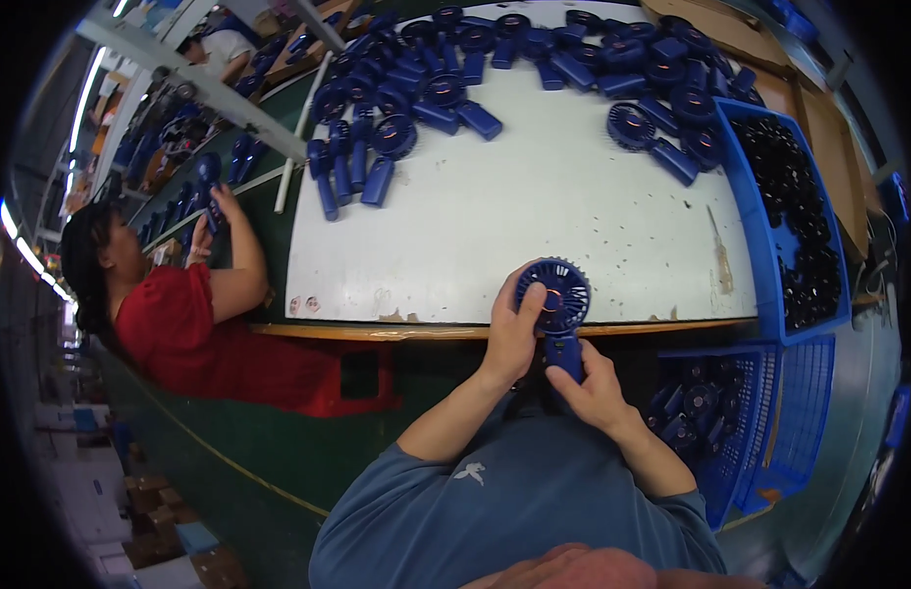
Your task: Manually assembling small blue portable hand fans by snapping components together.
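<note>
A dark blue handheld fan (563, 304) is held in front of my body, just over the near edge of the white table. My left hand (514, 329) grips its round slatted head, the thumb lying across the front. Lower down, my right hand (595, 389) is closed round the fan's handle, thumb on its face. The fan stands upright with the head away from me. Farther back on the white table (455, 226), a pile of similar blue fans (443, 90) spreads along the far side.
At the right stands a blue bin (836, 285) of small glossy black parts (784, 196). Below it, a blue crate (759, 422) holds more fans. A co-worker in red (195, 329) sits at the left, handling a blue fan (210, 175). A metal frame (220, 98) rises at the back left.
</note>
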Available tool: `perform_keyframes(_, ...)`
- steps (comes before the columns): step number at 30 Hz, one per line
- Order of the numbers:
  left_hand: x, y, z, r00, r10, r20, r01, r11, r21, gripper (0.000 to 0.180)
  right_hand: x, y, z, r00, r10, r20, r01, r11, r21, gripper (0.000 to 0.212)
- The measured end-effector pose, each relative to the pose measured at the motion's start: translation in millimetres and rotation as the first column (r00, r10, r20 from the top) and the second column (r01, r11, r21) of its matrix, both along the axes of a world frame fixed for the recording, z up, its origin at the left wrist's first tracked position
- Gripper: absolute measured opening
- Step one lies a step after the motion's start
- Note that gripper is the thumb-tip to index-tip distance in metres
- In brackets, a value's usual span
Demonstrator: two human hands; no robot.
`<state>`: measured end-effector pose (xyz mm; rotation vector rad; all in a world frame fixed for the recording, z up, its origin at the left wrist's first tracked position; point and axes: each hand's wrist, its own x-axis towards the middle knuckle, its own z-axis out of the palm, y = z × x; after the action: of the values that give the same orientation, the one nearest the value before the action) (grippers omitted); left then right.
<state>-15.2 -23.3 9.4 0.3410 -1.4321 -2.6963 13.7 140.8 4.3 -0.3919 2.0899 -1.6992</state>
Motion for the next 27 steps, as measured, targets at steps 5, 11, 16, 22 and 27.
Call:
perform_keyframes(5, -2.4, 11.0, -6.1, 0.874, -0.34, 0.347, 0.158, 0.874, 0.46, 0.045, -14.6, 12.9, 16.0, 0.793, 0.308, -0.525, -0.165, 0.939, 0.301, 0.04)
perform_keyframes(11, 6.8, 29.1, 5.3, 0.752, -0.619, -0.226, 0.651, 0.647, 0.396, 0.076, -69.7, 51.2, 89.9, 0.835, 0.505, -0.22, -0.37, 0.81, 0.455, 0.047)
perform_keyframes(16, 12.6, 9.1, 3.8, 0.82, -0.553, -0.149, 0.567, 0.749, 0.342, 0.042, -176.0, 186.8, 96.3, 0.875, -0.058, -0.481, 0.361, 0.74, 0.567, 0.022)
perform_keyframes(22, 10.8, 14.5, 19.4, 0.806, -0.513, -0.294, 0.591, 0.713, 0.377, 0.026, -263.2, 296.0, 18.5, 0.788, 0.159, -0.595, 0.462, 0.485, 0.742, 0.02)
perform_keyframes(27, 15.1, 8.0, 19.9, 0.832, -0.507, -0.224, 0.555, 0.755, 0.351, 0.023, -270.6, 281.1, 32.9, 0.858, 0.042, -0.511, 0.458, 0.387, 0.8, 0.015)
